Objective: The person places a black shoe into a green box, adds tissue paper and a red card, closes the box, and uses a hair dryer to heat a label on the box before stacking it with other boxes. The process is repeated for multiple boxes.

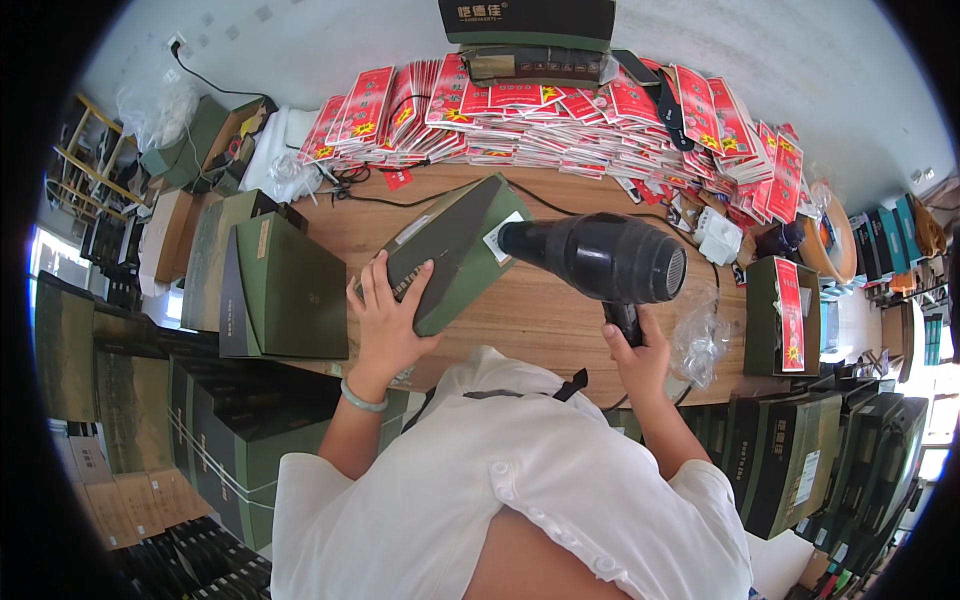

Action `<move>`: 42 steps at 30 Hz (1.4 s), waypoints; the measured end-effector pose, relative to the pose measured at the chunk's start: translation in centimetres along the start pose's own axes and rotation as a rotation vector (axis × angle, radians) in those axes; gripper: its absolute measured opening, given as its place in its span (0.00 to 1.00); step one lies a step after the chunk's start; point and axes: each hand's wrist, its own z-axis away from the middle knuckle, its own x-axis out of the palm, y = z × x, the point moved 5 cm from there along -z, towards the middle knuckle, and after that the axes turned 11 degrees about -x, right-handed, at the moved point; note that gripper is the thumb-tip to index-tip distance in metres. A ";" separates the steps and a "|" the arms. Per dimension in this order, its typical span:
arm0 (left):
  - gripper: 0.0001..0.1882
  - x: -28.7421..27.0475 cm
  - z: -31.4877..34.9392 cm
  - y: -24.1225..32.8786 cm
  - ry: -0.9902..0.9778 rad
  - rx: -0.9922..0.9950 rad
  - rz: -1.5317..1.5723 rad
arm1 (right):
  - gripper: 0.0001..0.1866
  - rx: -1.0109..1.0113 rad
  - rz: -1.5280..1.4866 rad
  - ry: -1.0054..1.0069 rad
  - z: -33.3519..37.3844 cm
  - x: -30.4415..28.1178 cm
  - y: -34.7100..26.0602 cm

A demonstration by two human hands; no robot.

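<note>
A black hair dryer is gripped by its handle in my right hand, fingers closed around it. Its nozzle points left, right at a white label on the end of a dark green shoe box; I cannot tell whether they touch. The box lies at a slant over the wooden table. My left hand steadies this box, with its fingers spread over the near side and the thumb by the lower edge. A pale bangle circles my left wrist.
Another green shoe box stands at the left. Piles of red-and-white packets line the wall, with a box on top. Black cords cross the table. Clear plastic wrap and an upright green box are at the right.
</note>
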 end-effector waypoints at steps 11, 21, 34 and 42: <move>0.52 -0.5 0.1 -0.4 0.023 0.041 0.014 | 0.15 0.189 -0.235 0.095 -5.3 0.0 3.9; 0.48 -2.9 2.5 1.4 -0.115 0.099 0.126 | 0.26 0.603 -0.395 0.070 -6.8 -2.5 25.3; 0.48 -2.8 2.7 1.5 -0.160 0.047 0.104 | 0.24 -0.289 0.153 0.082 -10.0 3.8 14.2; 0.48 -2.9 2.6 1.4 -0.121 0.074 0.130 | 0.12 -0.524 -0.060 -0.260 -10.0 9.0 -3.2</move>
